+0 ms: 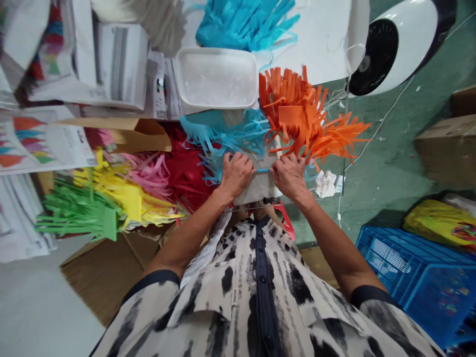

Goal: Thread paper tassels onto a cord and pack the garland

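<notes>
My left hand (238,174) is closed, its fingers pinching one end of a thin, rolled blue tissue strip (263,170). At the other end my right hand (290,177) is closed on the same strip, so it stretches straight between the two hands. Just beyond the hands lies light blue fringed tissue (226,130) on the table. Orange fringed tissue (293,116) is heaped above my right hand. Red fringed tissue (189,173) lies to the left of my left hand. What the fingertips cover is hidden.
Behind the blue fringe stands a white plastic tub (217,79), with more bright blue fringe (243,25) beyond it. Pink, yellow (130,198) and green fringes (82,208) lie left, near printed packaging. A crumpled white tissue (326,183) is right. A blue crate (420,277) stands on the floor.
</notes>
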{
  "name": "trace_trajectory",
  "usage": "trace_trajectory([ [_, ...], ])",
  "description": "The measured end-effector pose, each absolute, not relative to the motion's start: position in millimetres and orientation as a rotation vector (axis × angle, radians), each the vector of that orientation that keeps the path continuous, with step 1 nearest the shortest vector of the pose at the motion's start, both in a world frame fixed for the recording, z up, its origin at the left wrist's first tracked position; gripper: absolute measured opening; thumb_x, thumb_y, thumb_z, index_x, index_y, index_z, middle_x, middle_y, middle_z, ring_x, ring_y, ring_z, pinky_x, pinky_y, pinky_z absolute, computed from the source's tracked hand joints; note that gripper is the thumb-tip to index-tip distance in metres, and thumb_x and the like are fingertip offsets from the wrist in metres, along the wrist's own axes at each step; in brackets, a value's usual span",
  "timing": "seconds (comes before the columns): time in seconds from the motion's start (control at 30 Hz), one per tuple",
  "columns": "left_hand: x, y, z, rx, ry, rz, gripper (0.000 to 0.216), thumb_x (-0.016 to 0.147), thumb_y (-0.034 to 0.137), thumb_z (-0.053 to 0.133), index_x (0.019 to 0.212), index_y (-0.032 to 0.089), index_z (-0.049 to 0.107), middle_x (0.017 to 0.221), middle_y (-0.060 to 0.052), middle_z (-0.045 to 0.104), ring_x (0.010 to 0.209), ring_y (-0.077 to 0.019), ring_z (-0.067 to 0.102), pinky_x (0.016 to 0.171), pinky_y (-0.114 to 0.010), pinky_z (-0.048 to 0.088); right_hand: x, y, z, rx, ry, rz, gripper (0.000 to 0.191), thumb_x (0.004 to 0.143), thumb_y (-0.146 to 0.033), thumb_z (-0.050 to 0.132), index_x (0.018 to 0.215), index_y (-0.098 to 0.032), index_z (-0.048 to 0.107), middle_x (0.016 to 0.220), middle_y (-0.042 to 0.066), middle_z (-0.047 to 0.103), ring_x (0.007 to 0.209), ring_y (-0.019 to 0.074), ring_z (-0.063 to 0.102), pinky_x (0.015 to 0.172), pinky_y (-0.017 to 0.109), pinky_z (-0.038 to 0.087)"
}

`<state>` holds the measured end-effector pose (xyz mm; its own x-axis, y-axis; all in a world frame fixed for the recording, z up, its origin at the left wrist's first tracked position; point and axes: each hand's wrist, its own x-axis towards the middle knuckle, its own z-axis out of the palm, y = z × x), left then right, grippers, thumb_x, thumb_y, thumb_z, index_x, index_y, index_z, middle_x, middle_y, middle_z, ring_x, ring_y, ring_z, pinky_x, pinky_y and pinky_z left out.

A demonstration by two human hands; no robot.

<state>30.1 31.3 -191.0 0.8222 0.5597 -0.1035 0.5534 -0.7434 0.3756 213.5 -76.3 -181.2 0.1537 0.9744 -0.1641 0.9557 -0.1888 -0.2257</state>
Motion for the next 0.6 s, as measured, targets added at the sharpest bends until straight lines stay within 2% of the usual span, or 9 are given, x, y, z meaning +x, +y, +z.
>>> trace_trajectory([
  [0.13, 35, 38, -181, 2.555, 0.835, 0.012, 0.023, 0.1, 0.036, 0.061, 0.088, 0.02, 0.071, 0.097, -0.014, 0.07, 0.105, -0.0354, 0.056, 0.098, -0.057, 0.035, 211, -75, -182, -2.338, -1.903, 0.335, 0.017, 0.096, -0.03, 0.06, 0.087, -0.02, 0.071, 0.091, 0.013, 0.071, 0.098, 0.0322, 0.052, 0.09, 0.048, 0.029],
  [0.23, 37, 32, -181, 2.557, 0.865, 0.086, 0.017, 0.102, 0.031, 0.058, 0.101, 0.022, 0.072, 0.102, -0.013, 0.072, 0.105, -0.0327, 0.057, 0.096, -0.054, 0.036, 206, -83, -184, -2.27, -1.888, 0.268, 0.017, 0.1, -0.022, 0.056, 0.095, -0.023, 0.073, 0.099, 0.009, 0.074, 0.103, 0.0285, 0.055, 0.097, 0.048, 0.027],
  [0.4, 27, 14, -193, 2.572, 0.639, 0.108, 0.03, 0.109, 0.026, 0.043, 0.113, 0.026, 0.073, 0.112, -0.008, 0.075, 0.106, -0.0262, 0.058, 0.101, -0.052, 0.034, 202, -107, -198, -2.091, -1.993, 0.287, 0.03, 0.109, -0.02, 0.047, 0.113, -0.029, 0.075, 0.115, 0.003, 0.078, 0.114, 0.0214, 0.058, 0.103, 0.044, 0.021],
  [0.5, 15, 13, -199, 2.561, 0.6, 0.147, 0.032, 0.109, 0.025, 0.043, 0.124, 0.027, 0.071, 0.119, -0.009, 0.075, 0.111, -0.0255, 0.06, 0.105, -0.052, 0.034, 206, -121, -209, -2.067, -2.0, 0.263, 0.032, 0.109, -0.019, 0.047, 0.124, -0.031, 0.073, 0.127, 0.002, 0.077, 0.117, 0.0211, 0.059, 0.102, 0.044, 0.021],
  [0.6, 7, 18, -199, 2.589, 0.628, 0.193, 0.031, 0.106, 0.023, 0.047, 0.126, 0.027, 0.072, 0.116, -0.009, 0.076, 0.111, -0.026, 0.061, 0.113, -0.055, 0.029, 208, -125, -213, -2.066, -2.005, 0.183, 0.032, 0.106, -0.018, 0.052, 0.127, -0.029, 0.072, 0.126, 0.004, 0.077, 0.118, 0.0227, 0.061, 0.102, 0.045, 0.023],
])
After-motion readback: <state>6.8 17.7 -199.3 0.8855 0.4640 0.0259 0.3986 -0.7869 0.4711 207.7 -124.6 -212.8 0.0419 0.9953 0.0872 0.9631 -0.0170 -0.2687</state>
